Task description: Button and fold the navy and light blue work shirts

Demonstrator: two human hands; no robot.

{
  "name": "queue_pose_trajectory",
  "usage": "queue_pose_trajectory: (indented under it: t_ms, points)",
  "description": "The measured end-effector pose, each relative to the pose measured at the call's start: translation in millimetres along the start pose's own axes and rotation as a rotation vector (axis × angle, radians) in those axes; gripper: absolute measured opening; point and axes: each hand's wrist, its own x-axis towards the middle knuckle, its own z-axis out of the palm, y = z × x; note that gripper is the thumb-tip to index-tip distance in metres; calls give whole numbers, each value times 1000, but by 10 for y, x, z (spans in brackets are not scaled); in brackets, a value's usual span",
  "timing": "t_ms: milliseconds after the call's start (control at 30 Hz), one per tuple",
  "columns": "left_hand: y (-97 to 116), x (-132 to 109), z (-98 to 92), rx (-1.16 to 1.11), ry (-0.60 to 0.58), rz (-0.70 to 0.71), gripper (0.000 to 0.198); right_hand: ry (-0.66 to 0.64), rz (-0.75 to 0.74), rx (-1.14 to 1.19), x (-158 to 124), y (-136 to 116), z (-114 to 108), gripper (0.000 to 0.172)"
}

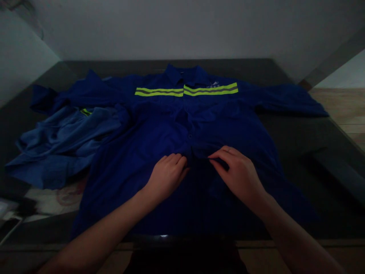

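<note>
We have a dark blue work shirt [148,133] spread front-up on the bench [299,135], its collar [188,74] toward the far edge and its lower part near us. Both hands are at its front opening, well below the collar. Our right hand [239,171] pinches the edge of the cloth between thumb and forefinger, lifting a small fold there. Our left hand [167,171] is just across the opening, fingers bent inward and close together against the shirt; the shadow (the whole room is dim) keeps us from telling whether their tips grip the fabric. The two hands are apart, with a narrow stretch of cloth between them.

Above the hands we make out a button [190,136] on the front strip. Yellow-green reflective bands [211,90] with a grey centre line cross the chest, and a small pale logo [215,84] sits just above them on the right side. One sleeve stretches out to the right edge of the bench; the other lies rumpled on the left.

A paler blue garment [74,133] is heaped beside the shirt on the left, partly over a whitish printed sheet [61,201]. Near the bench's lower left corner we see a white cable [11,230], and on the right a dark object [339,175], too shadowed to identify.
</note>
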Motion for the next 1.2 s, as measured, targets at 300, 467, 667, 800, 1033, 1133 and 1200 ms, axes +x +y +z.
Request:
queue_pose_trajectory:
  t_ms: [300,467,667,800,1033,1133,1200]
  points:
    - [-8,-75,-14,-117,163,129,16,41,-97,392,-54,-172,125,12]
    - [-25,-71,10,-181,155,111,16,-20,-94,420,-73,-179,237,21]
    - [-31,-75,36,-125,131,122,17,-55,2,379,-26,-80,280,21]
    - [-27,-89,15,-88,246,140,19,-13,56,367,20,-31,188,17]
    - [-18,-82,12,-210,240,122,16,-12,-70,403,-29,-138,179,18]
    - [-16,-77,38,-221,191,100,16,-62,-88,402,-47,-150,253,21]
    - [-20,-71,64,-219,163,90,15,-88,-68,408,-41,-133,284,23]
